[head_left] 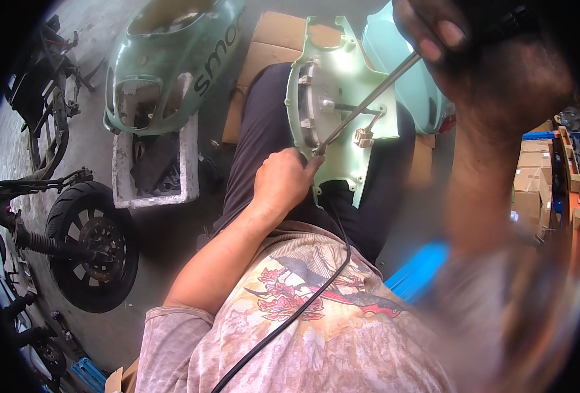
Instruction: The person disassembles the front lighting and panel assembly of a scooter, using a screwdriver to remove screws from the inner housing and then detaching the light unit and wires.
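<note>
A pale green plastic panel point(344, 164) lies across my lap, its inner side up. Set into it is a grey-white lamp unit point(317, 98), and a cream wire connector point(363, 137) hangs from a short lead. My left hand point(282, 178) is closed on the panel's left edge, thumb and fingers by the lamp's lower end. My right hand point(493, 72), dark with dirt, is raised at the upper right and grips a long screwdriver point(385, 84). Its metal shaft slants down to the lamp's lower end beside my left fingers. The handle is mostly hidden in the hand.
A green scooter body shell point(165, 65) rests over a white foam box point(123, 173) at the left. Farther left stand a black wheel point(93, 245) and frame. Another green shell point(421, 98) is beyond my right knee. A black cable point(283, 324) crosses my shirt. Cartons point(531, 187) stand right.
</note>
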Motion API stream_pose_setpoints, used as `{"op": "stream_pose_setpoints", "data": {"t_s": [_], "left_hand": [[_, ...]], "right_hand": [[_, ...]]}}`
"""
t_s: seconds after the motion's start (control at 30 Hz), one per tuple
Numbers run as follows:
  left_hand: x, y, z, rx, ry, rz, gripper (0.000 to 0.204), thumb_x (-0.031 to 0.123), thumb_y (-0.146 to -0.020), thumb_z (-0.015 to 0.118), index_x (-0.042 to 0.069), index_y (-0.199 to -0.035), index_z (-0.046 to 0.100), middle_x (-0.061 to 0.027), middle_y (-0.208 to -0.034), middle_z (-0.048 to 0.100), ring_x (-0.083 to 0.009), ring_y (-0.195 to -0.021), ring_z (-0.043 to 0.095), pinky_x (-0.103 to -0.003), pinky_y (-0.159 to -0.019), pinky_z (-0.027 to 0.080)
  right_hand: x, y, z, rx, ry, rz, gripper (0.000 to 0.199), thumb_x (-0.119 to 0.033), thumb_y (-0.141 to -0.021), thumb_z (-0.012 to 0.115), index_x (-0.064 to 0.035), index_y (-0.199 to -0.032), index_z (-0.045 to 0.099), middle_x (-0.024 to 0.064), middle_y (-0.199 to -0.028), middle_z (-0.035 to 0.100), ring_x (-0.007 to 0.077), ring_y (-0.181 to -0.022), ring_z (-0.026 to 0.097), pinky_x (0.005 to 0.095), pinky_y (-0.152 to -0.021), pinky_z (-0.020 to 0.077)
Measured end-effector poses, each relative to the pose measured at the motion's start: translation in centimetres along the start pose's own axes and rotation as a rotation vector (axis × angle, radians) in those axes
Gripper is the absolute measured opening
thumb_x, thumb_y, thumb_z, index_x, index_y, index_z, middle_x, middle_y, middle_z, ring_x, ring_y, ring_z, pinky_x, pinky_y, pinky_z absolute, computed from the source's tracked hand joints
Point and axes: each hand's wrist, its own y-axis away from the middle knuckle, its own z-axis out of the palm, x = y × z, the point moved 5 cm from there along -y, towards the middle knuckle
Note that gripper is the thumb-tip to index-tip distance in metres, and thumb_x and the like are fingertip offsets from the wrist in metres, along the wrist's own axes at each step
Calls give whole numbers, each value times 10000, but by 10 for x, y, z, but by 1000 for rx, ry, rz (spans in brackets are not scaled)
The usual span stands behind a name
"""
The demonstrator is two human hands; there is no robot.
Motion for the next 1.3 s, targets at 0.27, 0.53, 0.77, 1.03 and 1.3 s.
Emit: {"op": "stream_pose_setpoints", "data": {"t_s": [0.27, 0.53, 0.77, 1.03, 1.3], "left_hand": [[-5, -9, -5, -27, -17, 19, 438, 397, -848, 637, -39, -833, 678, -242, -820, 674, -420, -812, 658, -487, -746, 520], [-10, 4, 0, 16, 39, 28, 382, 331, -822, 667, -50, -818, 640, -246, -864, 637, -406, -818, 611, -485, -738, 482], [-1, 2, 4, 17, 110, 67, 371, 317, -814, 672, -53, -821, 648, -249, -868, 644, -404, -832, 622, -482, -746, 489], [-13, 2, -1, 19, 101, 64, 338, 289, -784, 643, -40, -846, 684, -249, -862, 677, -413, -843, 665, -475, -781, 531], [-3, -2, 6, -20, 132, 108, 312, 262, -791, 603, -33, -847, 689, -248, -863, 678, -412, -842, 666, -480, -786, 529]], "right_hand": [[-6, 10, 15, -169, 216, 49, 406, -307, -866, 644, 21, -1090, 563, 190, -1049, 619, 286, -764, 662, 345, -744, 530], [-78, 13, 58, -539, 505, -4, 417, -285, -866, 650, 42, -1105, 552, 201, -1071, 615, 285, -759, 668, 339, -738, 529], [-144, 12, 114, -983, 836, -127, 427, -266, -866, 655, 61, -1118, 543, 211, -1089, 611, 284, -755, 673, 334, -732, 528], [-172, 2, 143, -1148, 1548, -445, 448, -329, -888, 633, 4, -1175, 548, 167, -1009, 623, 287, -874, 641, 361, -761, 476], [-176, 3, 136, -1304, 1763, -24, 396, -313, -940, 522, -5, -1187, 543, 206, -1065, 590, 333, -954, 627, 392, -847, 478]]}}
